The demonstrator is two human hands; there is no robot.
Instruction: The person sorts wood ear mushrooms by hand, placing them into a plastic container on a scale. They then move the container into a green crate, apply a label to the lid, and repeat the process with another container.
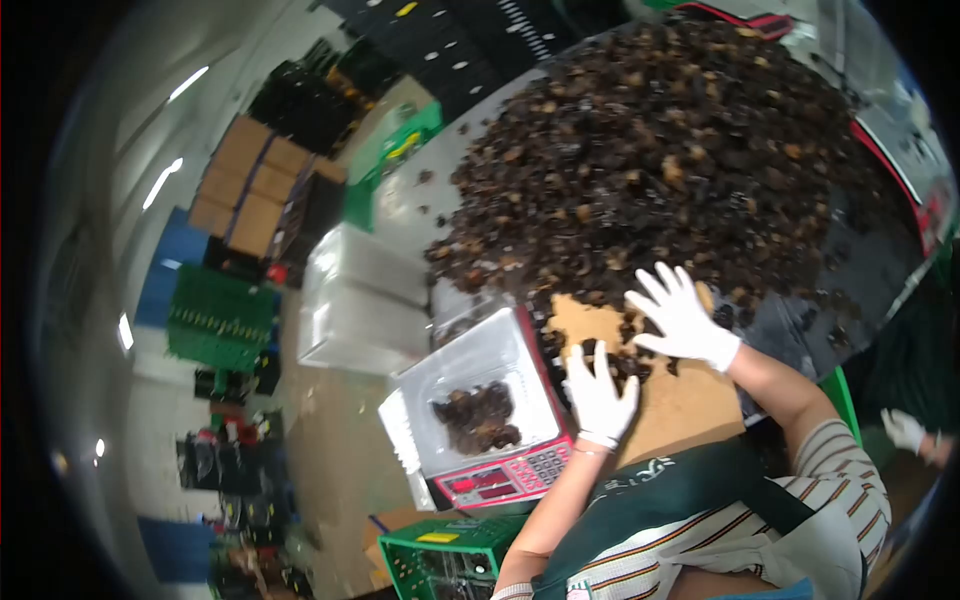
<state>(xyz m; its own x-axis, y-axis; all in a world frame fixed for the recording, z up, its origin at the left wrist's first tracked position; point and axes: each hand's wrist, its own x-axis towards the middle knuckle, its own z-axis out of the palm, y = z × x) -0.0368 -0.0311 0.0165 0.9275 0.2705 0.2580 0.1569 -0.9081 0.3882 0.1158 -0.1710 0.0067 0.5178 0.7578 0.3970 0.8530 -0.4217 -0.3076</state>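
Observation:
My left hand (600, 398), in a white glove, rests with its fingers spread over a few dark pieces on a sheet of brown cardboard (690, 405). Further up and to the right, my white-gloved right hand (685, 318) reaches over the cardboard's far part with its fingers spread wide. Between the hands lies a small cluster of dark brown pieces (625, 365) that look like mushrooms. The large heap of the same pieces (670, 150) begins just beyond my fingertips. Left of my left hand, a digital scale (500, 480) bears a clear plastic tray (535, 415) with some dark pieces in it.
Stacked clear plastic trays (365, 300) stand behind the scale. A green crate (440, 545) sits below it. Another person's gloved hand (903, 430) shows at the far right. A second red-edged scale (900, 180) stands at the table's right side. Cardboard boxes (245, 185) are piled at the back left.

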